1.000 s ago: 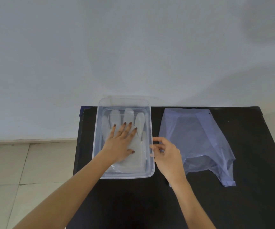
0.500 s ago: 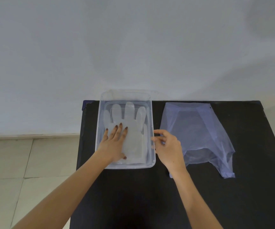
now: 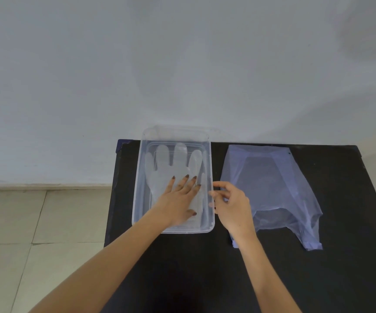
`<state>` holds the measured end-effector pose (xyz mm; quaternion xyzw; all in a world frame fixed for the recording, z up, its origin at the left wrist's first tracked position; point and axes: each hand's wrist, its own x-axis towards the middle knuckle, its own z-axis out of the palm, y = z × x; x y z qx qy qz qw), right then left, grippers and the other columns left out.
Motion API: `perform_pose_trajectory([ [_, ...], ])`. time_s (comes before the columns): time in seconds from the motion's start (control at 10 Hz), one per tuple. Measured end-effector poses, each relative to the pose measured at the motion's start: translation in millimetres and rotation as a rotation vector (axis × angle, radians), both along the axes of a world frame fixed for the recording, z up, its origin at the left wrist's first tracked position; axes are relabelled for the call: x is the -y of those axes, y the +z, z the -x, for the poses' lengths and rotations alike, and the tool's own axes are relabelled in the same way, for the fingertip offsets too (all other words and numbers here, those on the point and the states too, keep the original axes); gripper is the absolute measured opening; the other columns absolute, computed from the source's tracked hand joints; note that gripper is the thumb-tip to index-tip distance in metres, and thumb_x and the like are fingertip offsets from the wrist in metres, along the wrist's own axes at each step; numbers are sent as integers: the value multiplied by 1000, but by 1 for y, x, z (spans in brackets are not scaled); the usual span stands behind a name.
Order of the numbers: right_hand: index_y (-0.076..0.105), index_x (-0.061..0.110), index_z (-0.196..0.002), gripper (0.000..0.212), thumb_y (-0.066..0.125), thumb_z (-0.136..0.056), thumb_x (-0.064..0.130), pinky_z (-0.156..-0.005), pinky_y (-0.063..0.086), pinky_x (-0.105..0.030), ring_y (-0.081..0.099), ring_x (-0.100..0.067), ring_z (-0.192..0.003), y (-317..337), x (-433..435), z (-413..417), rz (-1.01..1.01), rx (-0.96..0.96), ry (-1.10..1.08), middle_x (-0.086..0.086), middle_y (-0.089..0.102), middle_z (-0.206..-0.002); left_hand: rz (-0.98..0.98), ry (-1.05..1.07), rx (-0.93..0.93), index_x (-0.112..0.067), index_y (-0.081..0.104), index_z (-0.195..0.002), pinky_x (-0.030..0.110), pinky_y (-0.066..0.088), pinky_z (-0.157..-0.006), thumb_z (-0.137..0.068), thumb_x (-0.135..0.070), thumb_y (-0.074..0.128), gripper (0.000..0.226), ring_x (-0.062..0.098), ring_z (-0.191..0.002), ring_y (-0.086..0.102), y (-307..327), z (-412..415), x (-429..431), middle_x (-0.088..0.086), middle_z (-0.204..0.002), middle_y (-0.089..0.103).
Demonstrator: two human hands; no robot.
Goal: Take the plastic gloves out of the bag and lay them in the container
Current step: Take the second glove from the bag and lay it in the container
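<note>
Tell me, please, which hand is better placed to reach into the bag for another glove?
The right hand, probably. It hovers open between the container and the bag, right beside the bag, holding nothing. The left hand lies flat on the glove inside the container, farther away.

A single head-worn wide-angle camera looks forward and down from close above the black table [image 3: 295,279], taking in the white wall [image 3: 182,64] beyond.

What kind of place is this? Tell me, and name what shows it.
Probably a plain room at home or a simple recording spot: a small black table pushed against a bare white wall, with pale floor tiles beside it. Nothing marks it as a kitchen or workshop.
</note>
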<state>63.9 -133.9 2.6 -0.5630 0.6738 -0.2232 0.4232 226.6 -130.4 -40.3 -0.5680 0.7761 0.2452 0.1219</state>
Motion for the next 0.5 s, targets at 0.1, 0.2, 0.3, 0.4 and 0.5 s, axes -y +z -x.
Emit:
perform_pose_trajectory([
  [0.1, 67, 26, -110, 19, 61, -93, 20, -76, 61, -28, 71, -5, -83, -1, 0, 1, -5, 16, -3, 22, 66, -88, -27, 14, -16, -26, -7, -153, 50, -8, -119, -96, -44, 45, 79, 21, -148, -15, -3, -1, -1, 0, -163, -12],
  [0.2, 67, 26, -111, 20, 61, -93, 20, -76, 59, -25, 70, -4, -83, -2, 1, 1, 12, 5, 10, 23, 65, -87, -6, 61, -61, -27, -7, -153, 49, -7, -120, -97, -45, 42, 77, 20, -148, -15, -1, -7, -5, -2, -163, -13],
  [0.3, 67, 25, -111, 20, 60, -93, 21, -75, 55, -19, 69, -3, -84, 0, 0, 0, 20, -2, 12, 26, 63, -87, 4, 136, -109, -25, -3, -154, 43, -10, -120, -98, -46, 38, 72, 18, -148, -14, 6, -20, -13, -3, -162, -12],
  [0.4, 66, 24, -112, 20, 61, -93, 21, -80, 59, -26, 69, -4, -86, -1, -2, 1, 9, 18, 6, 23, 65, -89, 58, 229, -231, -25, 12, -154, 32, -8, -116, -100, -40, 40, 63, 14, -149, -6, 20, -33, -24, -5, -163, -2],
  [0.5, 66, 21, -118, 25, 61, -94, 22, -87, 56, -25, 65, -3, -92, 5, -9, 1, 22, 33, -14, 13, 69, -103, 152, 399, -362, -27, 33, -148, 30, 3, -118, -100, -34, 43, 51, 12, -149, 8, 37, -43, -37, -8, -161, 14],
])
